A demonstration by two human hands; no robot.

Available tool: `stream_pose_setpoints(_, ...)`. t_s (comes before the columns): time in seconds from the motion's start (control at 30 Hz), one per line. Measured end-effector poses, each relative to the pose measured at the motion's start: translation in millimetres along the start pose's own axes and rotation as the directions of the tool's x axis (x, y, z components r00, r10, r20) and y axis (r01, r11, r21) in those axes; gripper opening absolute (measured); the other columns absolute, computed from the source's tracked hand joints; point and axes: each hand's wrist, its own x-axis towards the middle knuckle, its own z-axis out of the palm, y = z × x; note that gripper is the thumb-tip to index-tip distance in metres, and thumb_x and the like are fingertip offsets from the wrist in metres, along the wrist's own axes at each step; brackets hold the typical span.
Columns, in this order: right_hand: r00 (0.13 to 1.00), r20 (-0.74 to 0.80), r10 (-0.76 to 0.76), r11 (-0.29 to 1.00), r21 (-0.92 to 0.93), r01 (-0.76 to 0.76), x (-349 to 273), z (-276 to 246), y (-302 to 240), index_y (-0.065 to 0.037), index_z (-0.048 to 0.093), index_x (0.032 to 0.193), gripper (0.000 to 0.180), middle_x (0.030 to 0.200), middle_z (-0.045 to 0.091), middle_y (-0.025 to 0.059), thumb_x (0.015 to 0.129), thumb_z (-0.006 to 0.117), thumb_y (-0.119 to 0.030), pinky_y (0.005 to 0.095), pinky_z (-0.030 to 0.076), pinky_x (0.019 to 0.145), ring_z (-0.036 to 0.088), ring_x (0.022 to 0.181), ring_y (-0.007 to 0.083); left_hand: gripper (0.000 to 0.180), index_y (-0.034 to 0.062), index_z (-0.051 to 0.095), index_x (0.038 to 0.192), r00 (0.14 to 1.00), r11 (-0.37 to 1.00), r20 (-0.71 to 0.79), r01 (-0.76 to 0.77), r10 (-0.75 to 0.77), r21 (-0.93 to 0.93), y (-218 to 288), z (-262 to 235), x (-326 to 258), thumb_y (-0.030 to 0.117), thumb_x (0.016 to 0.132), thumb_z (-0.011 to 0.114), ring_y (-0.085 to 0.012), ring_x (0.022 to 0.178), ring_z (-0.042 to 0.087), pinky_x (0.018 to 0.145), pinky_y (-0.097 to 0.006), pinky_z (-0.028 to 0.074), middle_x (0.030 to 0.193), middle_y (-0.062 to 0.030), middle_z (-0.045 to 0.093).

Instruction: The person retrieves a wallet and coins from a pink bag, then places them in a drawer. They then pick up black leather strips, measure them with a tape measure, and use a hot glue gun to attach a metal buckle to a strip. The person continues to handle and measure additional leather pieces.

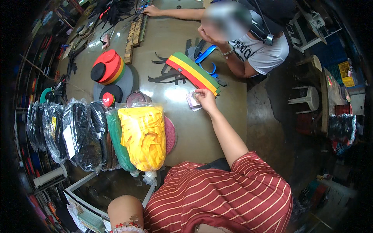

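My right hand (pixel 206 101) reaches over the table, its fingers closed on a pale purple banknote (pixel 192 102), whose exact layers I cannot make out. Right beside the fingers lies the lower end of a long stack of green, yellow and red strap webbing (pixel 191 73). Black and blue strap pieces (pixel 171 75) are scattered around that stack. Of my left arm (pixel 125 211) only a part with beaded bracelets shows at the lower edge; the hand itself is out of the picture.
Across the table (pixel 155 35) a person (pixel 256 54) leans on one elbow, the other hand (pixel 152 11) at the far edge. To my left stand webbing rolls (pixel 110 66) and bagged straps, including a yellow bundle (pixel 142 136). A white plastic stool (pixel 307 98) stands at right.
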Motion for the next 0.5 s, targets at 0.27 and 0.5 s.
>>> stream_pose_setpoints(0.27, 0.967, 0.143, -0.209, 0.79, -0.559, 0.254, -11.9, -4.8, -4.0, -0.002, 0.067, 0.101, 0.022, 0.089, 0.068, 0.0158, 0.08, 0.064, -0.005, 0.0324, 0.051, 0.074, 0.066, 0.078, 0.0246, 0.037, 0.0185, 0.05, 0.129, 1.0, 1.0, -0.018, -0.023, 0.023, 0.004, -3.0, -0.2, -2.9, 0.014, 0.095, 0.038, -0.0215, 0.104, 0.058, 0.084, -0.04, 0.049, 0.117, -0.007, 0.059)
stream_pose_setpoints(0.5, 0.987, 0.135, -0.093, 0.891, -0.432, 0.143, -19.9, -5.3, -14.4, -0.003, 0.069, 0.097, 0.022, 0.092, 0.065, 0.0226, 0.076, 0.065, -0.008, 0.0397, 0.049, 0.082, 0.064, 0.089, 0.0348, 0.038, 0.0195, 0.048, 0.131, 0.999, 1.0, -0.046, -0.012, 0.012, -0.001, -1.5, -0.7, -8.6, 0.013, 0.095, 0.037, -0.0215, 0.104, 0.058, 0.085, -0.041, 0.049, 0.116, -0.007, 0.059)
